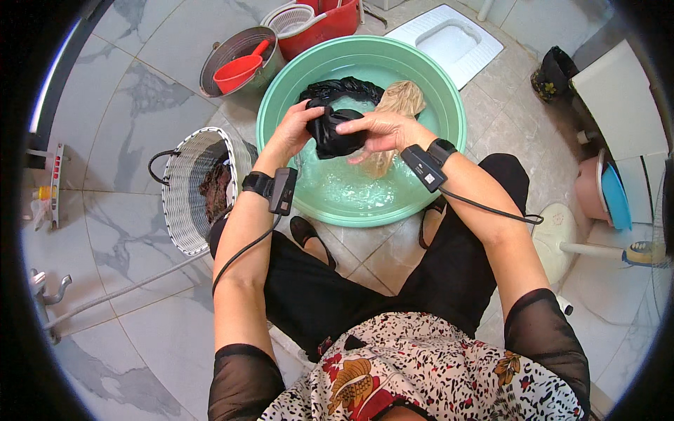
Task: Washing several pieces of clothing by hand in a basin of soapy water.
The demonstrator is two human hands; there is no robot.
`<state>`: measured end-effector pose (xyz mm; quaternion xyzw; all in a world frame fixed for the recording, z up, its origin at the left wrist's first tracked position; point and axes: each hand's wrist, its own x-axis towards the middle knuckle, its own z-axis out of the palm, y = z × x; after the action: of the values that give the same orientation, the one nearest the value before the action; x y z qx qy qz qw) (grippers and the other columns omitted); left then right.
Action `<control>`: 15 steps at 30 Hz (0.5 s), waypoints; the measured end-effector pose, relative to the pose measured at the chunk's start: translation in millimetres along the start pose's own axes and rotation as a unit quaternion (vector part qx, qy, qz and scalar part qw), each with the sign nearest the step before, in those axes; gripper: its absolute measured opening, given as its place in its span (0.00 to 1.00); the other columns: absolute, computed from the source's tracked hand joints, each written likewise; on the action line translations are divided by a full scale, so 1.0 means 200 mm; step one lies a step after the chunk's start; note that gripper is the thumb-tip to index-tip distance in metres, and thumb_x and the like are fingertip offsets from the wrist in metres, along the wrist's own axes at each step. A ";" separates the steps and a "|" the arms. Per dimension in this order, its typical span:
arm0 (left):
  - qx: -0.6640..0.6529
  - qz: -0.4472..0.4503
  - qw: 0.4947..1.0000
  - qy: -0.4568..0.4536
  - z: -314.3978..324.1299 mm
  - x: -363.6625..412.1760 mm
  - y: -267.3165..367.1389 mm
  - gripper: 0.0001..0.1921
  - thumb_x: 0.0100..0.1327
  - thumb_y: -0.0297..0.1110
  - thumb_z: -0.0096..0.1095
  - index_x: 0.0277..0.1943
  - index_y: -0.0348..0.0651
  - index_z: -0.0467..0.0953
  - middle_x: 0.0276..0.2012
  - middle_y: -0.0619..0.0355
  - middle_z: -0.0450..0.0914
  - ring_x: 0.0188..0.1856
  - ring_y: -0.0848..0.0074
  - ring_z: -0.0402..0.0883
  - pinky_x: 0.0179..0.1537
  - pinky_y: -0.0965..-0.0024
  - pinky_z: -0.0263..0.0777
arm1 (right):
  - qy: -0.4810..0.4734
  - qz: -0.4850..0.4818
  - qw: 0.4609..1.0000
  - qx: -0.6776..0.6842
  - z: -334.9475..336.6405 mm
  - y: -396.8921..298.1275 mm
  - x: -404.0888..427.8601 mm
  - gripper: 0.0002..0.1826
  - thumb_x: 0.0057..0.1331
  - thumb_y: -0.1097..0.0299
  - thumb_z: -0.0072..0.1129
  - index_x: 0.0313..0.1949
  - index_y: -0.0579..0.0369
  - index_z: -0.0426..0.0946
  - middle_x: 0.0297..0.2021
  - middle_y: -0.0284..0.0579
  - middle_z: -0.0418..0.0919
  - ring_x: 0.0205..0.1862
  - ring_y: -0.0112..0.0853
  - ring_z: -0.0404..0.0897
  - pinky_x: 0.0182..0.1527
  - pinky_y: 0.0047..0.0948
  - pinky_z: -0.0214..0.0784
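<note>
A wet black cloth (337, 138) is bunched between my two hands, above a large green plastic basin (457, 123) of water. My left hand (290, 129) grips its left side, with the thumb over the top. My right hand (383, 130) holds the right side, thumb across the front. Behind it, more black fabric (342, 88) lies in the water; whether it joins the held part I cannot tell. A beige thin fabric (403, 99) sits in the basin beyond my right hand, and part of it shows below that hand.
At left stands a white woven basket (184, 210) with dark clothing (216, 192). Behind the basin are a metal bucket (210, 63) holding a red dipper (239, 72), a red tub (326, 31) and a white squat toilet (468, 44). A fan base (553, 237) stands at right.
</note>
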<state>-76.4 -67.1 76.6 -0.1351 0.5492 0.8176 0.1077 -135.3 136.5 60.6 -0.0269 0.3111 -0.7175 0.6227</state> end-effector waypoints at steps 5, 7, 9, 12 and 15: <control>0.148 0.058 0.987 0.011 0.03 0.03 -0.08 0.17 0.63 0.32 0.56 0.53 0.34 0.67 0.44 0.56 0.76 0.46 0.73 0.75 0.48 0.71 0.68 | 0.016 0.049 0.998 -0.035 0.05 0.04 0.02 0.20 0.56 0.80 0.58 0.50 0.57 0.70 0.47 0.50 0.74 0.46 0.40 0.76 0.46 0.47 0.74; 0.176 0.065 0.982 0.032 0.04 0.03 -0.06 0.20 0.63 0.34 0.58 0.54 0.34 0.65 0.44 0.56 0.74 0.46 0.74 0.75 0.47 0.72 0.68 | 0.035 0.010 0.999 -0.012 0.02 0.05 0.02 0.21 0.55 0.82 0.56 0.50 0.59 0.69 0.47 0.50 0.74 0.46 0.39 0.75 0.44 0.46 0.76; 0.097 0.004 0.993 0.070 0.04 0.02 0.00 0.23 0.61 0.38 0.61 0.54 0.33 0.65 0.42 0.56 0.74 0.45 0.74 0.75 0.45 0.70 0.69 | 0.039 -0.061 0.997 0.036 -0.02 0.04 0.03 0.21 0.56 0.83 0.55 0.50 0.58 0.69 0.46 0.48 0.74 0.46 0.39 0.75 0.43 0.45 0.77; 0.229 0.052 0.970 0.068 0.08 -0.08 0.09 0.38 0.55 0.39 0.69 0.64 0.38 0.55 0.58 0.46 0.64 0.52 0.69 0.72 0.45 0.64 0.71 | 0.012 -0.102 0.991 0.086 -0.03 -0.02 0.00 0.20 0.56 0.83 0.53 0.50 0.56 0.69 0.45 0.45 0.74 0.46 0.36 0.74 0.41 0.41 0.75; 0.445 0.272 0.853 -0.036 0.07 -0.13 0.09 0.56 0.41 0.32 0.77 0.70 0.46 0.44 0.70 0.45 0.42 0.68 0.60 0.53 0.58 0.57 0.65 | 0.010 -0.131 0.983 0.130 0.04 -0.01 -0.03 0.20 0.57 0.82 0.54 0.50 0.55 0.69 0.45 0.44 0.74 0.45 0.33 0.72 0.38 0.36 0.72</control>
<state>-59.4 -60.9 107.0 0.1114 0.8648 0.4869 -0.0510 -132.5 138.8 70.5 0.0212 0.2148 -0.8273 0.5187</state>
